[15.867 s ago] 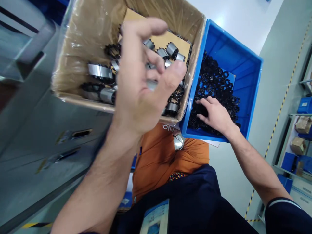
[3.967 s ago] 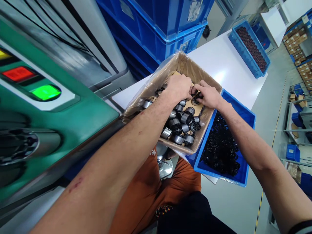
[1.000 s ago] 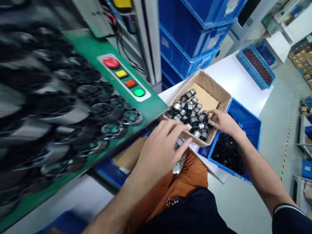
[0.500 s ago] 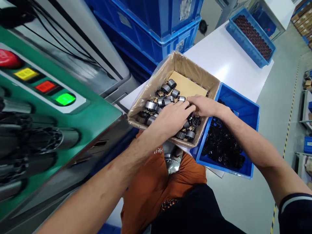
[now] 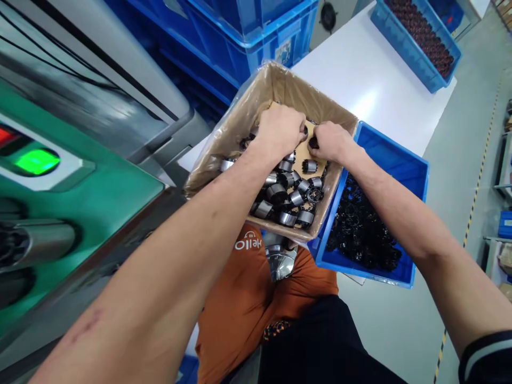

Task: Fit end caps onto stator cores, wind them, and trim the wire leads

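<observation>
A cardboard box (image 5: 320, 101) lined with clear plastic holds several silver-and-black cylindrical parts (image 5: 288, 218) lying loosely on a cardboard sheet (image 5: 299, 156). Over the back of the box, my left hand (image 5: 280, 128) has its fingers curled round a dark part (image 5: 304, 132). Just to its right, my right hand (image 5: 331, 140) pinches another dark ring-like part (image 5: 313, 143) above the sheet. The two hands are close together but apart. A blue bin (image 5: 420, 181) with a heap of black plastic pieces (image 5: 364, 229) stands against the right side of the box.
Stacked blue crates (image 5: 256, 53) rise behind the box. On the white table (image 5: 352, 69), a blue tray (image 5: 404, 50) of dark reddish parts sits at the far right. A green machine panel (image 5: 104, 197) with a lit green button is at left.
Both hands have moved toward the back of the box, the left one further. Dark parts now show in their fingers. The view has shifted, with less of the green panel visible.
</observation>
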`<state>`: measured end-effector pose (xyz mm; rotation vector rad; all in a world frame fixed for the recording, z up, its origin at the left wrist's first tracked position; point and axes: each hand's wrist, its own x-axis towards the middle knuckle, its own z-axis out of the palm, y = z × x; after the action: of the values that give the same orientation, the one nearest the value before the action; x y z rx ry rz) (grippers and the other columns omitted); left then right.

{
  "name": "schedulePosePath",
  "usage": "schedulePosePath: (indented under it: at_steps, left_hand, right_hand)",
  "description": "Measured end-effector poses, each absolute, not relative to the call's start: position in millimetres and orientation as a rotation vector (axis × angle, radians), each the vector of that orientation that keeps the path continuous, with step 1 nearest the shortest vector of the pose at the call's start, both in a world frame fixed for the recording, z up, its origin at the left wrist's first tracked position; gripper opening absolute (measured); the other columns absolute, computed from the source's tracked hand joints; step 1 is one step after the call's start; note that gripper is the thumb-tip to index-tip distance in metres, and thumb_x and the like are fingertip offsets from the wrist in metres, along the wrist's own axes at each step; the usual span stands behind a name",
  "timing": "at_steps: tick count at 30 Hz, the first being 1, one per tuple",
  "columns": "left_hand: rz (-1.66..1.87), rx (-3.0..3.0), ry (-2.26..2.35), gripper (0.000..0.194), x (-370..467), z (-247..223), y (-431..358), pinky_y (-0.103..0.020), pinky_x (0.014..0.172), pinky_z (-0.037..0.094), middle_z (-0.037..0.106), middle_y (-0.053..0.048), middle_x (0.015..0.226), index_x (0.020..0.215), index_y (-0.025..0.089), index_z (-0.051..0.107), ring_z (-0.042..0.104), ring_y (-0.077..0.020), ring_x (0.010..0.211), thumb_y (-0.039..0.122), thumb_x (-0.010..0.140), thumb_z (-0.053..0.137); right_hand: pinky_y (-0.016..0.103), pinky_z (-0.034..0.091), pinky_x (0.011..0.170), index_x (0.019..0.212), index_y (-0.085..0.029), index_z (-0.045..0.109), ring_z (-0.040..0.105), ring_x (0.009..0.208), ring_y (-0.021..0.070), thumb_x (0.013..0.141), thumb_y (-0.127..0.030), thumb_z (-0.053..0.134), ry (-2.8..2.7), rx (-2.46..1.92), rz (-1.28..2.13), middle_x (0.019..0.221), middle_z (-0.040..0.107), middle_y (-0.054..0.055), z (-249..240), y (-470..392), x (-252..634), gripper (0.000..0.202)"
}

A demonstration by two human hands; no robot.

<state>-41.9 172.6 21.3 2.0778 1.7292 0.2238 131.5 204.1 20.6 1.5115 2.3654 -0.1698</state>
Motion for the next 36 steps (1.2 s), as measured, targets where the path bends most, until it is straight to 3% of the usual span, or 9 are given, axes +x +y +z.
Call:
schedulePosePath:
  at_steps: [5, 8, 12, 15, 21, 26, 29, 32, 36]
  left_hand:
    - [0.32, 2.26, 1.58, 0.033, -55, -4, 162, -0.047, 0.124, 0.054, 0.076, -0.011, 0.144, 0.138, 0.016, 0.076, 0.063, -0.0312, 0.146, 0.031, 0.113, 0.062]
    - [0.238, 2.378, 1.452, 0.032, -65, -14, 148, -0.054, 0.138, 0.042, 0.08, -0.01, 0.14, 0.128, 0.016, 0.08, 0.058, -0.0313, 0.151, 0.027, 0.114, 0.053]
    - [0.043, 2.414, 1.402, 0.021, -62, -13, 153, -0.068, 0.139, 0.036, 0.082, -0.017, 0.139, 0.114, 0.015, 0.084, 0.055, -0.0452, 0.159, 0.019, 0.101, 0.068]
    - [0.01, 2.401, 1.419, 0.006, -57, -7, 165, -0.067, 0.137, 0.037, 0.083, -0.017, 0.126, 0.098, 0.014, 0.082, 0.06, -0.0475, 0.156, 0.015, 0.095, 0.076]
    - [0.174, 2.381, 1.522, 0.011, -58, 2, 160, -0.058, 0.131, 0.047, 0.081, -0.013, 0.117, 0.103, 0.013, 0.081, 0.068, -0.0402, 0.145, 0.019, 0.105, 0.073]
    - [0.34, 2.284, 1.639, 0.024, -64, 33, 127, -0.054, 0.131, 0.05, 0.081, -0.013, 0.139, 0.128, 0.013, 0.081, 0.063, -0.0344, 0.148, 0.021, 0.115, 0.062]
    - [0.562, 2.207, 1.625, 0.028, -68, 53, 75, -0.055, 0.127, 0.054, 0.079, -0.013, 0.146, 0.14, 0.016, 0.077, 0.065, -0.0348, 0.146, 0.028, 0.117, 0.067]
    - [0.916, 2.165, 1.411, 0.018, -75, 45, -6, -0.051, 0.116, 0.062, 0.084, -0.008, 0.135, 0.128, 0.02, 0.079, 0.076, -0.0295, 0.128, 0.03, 0.119, 0.066]
    - [1.107, 1.948, 1.367, 0.011, -89, 4, -126, -0.047, 0.121, 0.063, 0.089, 0.0, 0.12, 0.112, 0.026, 0.078, 0.085, -0.0195, 0.109, 0.02, 0.116, 0.07]
  right_hand:
    - [0.062, 0.059, 0.118, 0.146, -0.01, 0.069, 0.072, 0.136, 0.0445, 0.099, -0.023, 0.077, 2.467, 1.547, -0.153, 0.142, 0.075, 0.023, 24, 181, 132, 0.05]
    - [0.059, 0.064, 0.109, 0.134, -0.018, 0.074, 0.076, 0.121, 0.0404, 0.095, -0.035, 0.087, 2.476, 1.505, -0.322, 0.121, 0.08, 0.015, 20, 160, 135, 0.045]
    - [0.053, 0.067, 0.103, 0.125, -0.023, 0.078, 0.077, 0.114, 0.0365, 0.089, -0.031, 0.094, 2.459, 1.506, -0.376, 0.117, 0.083, 0.012, 7, 151, 132, 0.04]
    - [0.054, 0.069, 0.102, 0.119, -0.025, 0.081, 0.078, 0.109, 0.0342, 0.089, -0.027, 0.094, 2.48, 1.538, -0.385, 0.114, 0.085, 0.009, 5, 154, 132, 0.034]
    - [0.063, 0.067, 0.109, 0.128, -0.023, 0.08, 0.08, 0.112, 0.0376, 0.103, -0.02, 0.071, 2.503, 1.624, -0.339, 0.116, 0.086, 0.012, 9, 155, 136, 0.027]
    - [0.047, 0.064, 0.105, 0.143, -0.024, 0.072, 0.079, 0.115, 0.032, 0.1, -0.012, 0.062, 2.589, 1.512, -0.355, 0.121, 0.086, 0.007, 22, 162, 135, 0.046]
    - [0.049, 0.061, 0.107, 0.142, -0.023, 0.075, 0.075, 0.126, 0.0358, 0.099, -0.016, 0.064, 2.605, 1.43, -0.319, 0.142, 0.079, 0.013, 30, 175, 134, 0.044]
    - [0.05, 0.061, 0.109, 0.141, -0.026, 0.082, 0.074, 0.131, 0.0374, 0.095, -0.013, 0.072, 2.556, 1.331, -0.311, 0.152, 0.073, 0.014, 29, 191, 132, 0.049]
    - [0.045, 0.06, 0.108, 0.128, -0.027, 0.09, 0.078, 0.129, 0.0343, 0.087, -0.01, 0.081, 2.502, 1.25, -0.32, 0.139, 0.083, 0.01, 26, 209, 123, 0.045]
